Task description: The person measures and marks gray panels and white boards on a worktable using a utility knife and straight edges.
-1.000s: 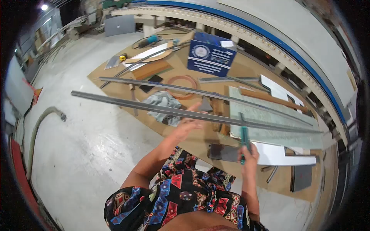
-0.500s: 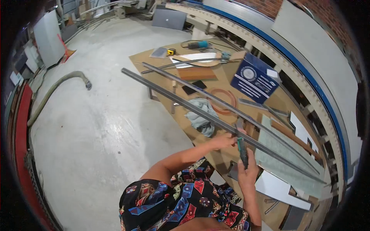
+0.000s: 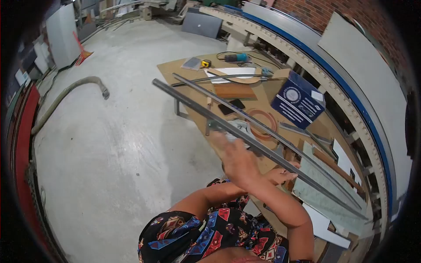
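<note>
A long dark grey metal bar [image 3: 195,105] runs slantwise over the workbench, its far end past the bench edge. Fingers of my left hand [image 3: 280,175] are around the bar near its lower half, with fingertips showing on both sides. My right arm crosses over the left one, and my right hand [image 3: 240,162] is beside the bar, smeared by motion. Whether it holds anything cannot be made out; a dark, blurred object [image 3: 211,126] lies just beyond its fingers. A pale cloth [image 3: 240,127] is partly hidden behind the bar. A second, thinner metal bar [image 3: 258,122] lies alongside.
On the workbench [image 3: 175,68] are a blue box [image 3: 298,98], a coil of brownish strip [image 3: 263,120], a phone-like black slab [image 3: 231,106], a yellow tape measure [image 3: 205,63] and a teal power tool [image 3: 237,57]. A hose [image 3: 66,96] lies on the concrete floor.
My right hand has swung up and left, crossing over my left arm. The green and black handled tool it held is no longer clearly visible. My left hand has shifted right along the bar.
</note>
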Demonstrator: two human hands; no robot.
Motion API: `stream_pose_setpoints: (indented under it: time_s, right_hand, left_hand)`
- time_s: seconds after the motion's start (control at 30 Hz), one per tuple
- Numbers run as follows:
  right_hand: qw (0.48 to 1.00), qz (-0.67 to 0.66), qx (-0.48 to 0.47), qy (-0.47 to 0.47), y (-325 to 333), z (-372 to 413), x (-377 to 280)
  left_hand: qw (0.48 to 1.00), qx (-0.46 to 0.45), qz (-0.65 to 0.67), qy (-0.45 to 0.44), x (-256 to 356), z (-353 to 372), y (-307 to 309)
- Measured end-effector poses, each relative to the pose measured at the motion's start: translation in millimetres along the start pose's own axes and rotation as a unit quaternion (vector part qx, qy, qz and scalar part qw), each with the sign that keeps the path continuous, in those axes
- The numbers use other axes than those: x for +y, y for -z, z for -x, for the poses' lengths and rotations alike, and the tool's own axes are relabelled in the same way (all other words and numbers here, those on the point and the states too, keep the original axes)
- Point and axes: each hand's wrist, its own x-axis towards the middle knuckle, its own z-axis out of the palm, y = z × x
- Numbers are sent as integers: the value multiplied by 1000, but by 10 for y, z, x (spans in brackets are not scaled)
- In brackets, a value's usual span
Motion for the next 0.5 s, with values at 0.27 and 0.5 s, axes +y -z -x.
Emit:
stream_pose_setpoints:
  time_s: [0.27,0.5]
  right_hand:
    - [985,-158,37,66,124,335,-15]
    - [970,-54,230,-65,341,1240,495]
  left_hand:
    - [997,17,-76,19,135,-1,-5]
    - [980,200,14,-2,39,-65,-143]
